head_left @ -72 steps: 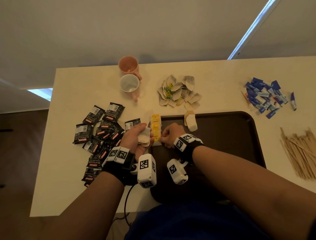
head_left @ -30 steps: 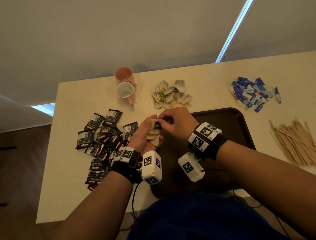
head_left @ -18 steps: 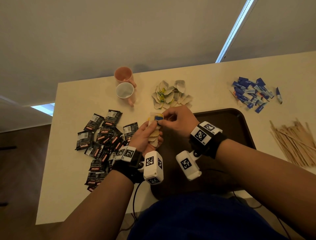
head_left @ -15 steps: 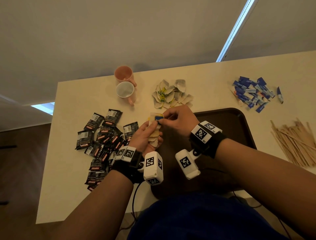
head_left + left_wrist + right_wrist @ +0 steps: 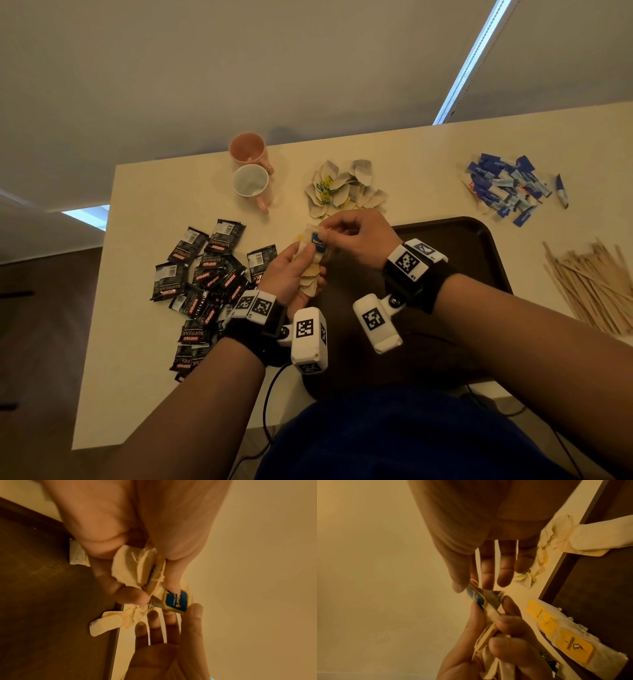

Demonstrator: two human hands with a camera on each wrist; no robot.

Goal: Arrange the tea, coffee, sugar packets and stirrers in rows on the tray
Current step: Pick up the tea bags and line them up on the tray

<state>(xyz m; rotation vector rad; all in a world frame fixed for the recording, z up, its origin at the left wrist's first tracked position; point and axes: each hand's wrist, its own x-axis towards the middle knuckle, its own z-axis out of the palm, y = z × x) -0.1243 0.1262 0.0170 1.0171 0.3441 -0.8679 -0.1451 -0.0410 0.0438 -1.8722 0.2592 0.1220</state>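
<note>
Head view, with both wrist views. The left hand (image 5: 289,274) holds a bunch of tea bags (image 5: 311,274) above the near left corner of the dark tray (image 5: 479,240); its fingers (image 5: 130,595) are curled round the bunch and the thumb presses on it from the other side. The right hand (image 5: 356,233) meets the top of the bunch: its thumb and forefinger are closed narrowly on a blue tag (image 5: 318,242) of one tea bag, while the other three fingers (image 5: 505,573) stand nearly straight and spread, touching nothing. In the left wrist view the blue tag (image 5: 176,601) lies between the left thumb tip and the right thumb, with thin strings wound over the paper bags.

On the tray's left rim lie tea bags with yellow tags (image 5: 563,635), set one after another in a row; a further pale tea bag (image 5: 594,536) lies across the far rim, partly on the tray.

The loose tea pile (image 5: 346,188) sits on the desk (image 5: 154,394) just beyond the hands. The black coffee packets (image 5: 205,274) are heaped to the left of the tray, the blue sugar packets (image 5: 507,185) to the far right, and the wooden stirrers (image 5: 596,284) at the right of the tray, all on the desk. Two mugs (image 5: 250,171) lie on their sides near the far edge, touching each other.
</note>
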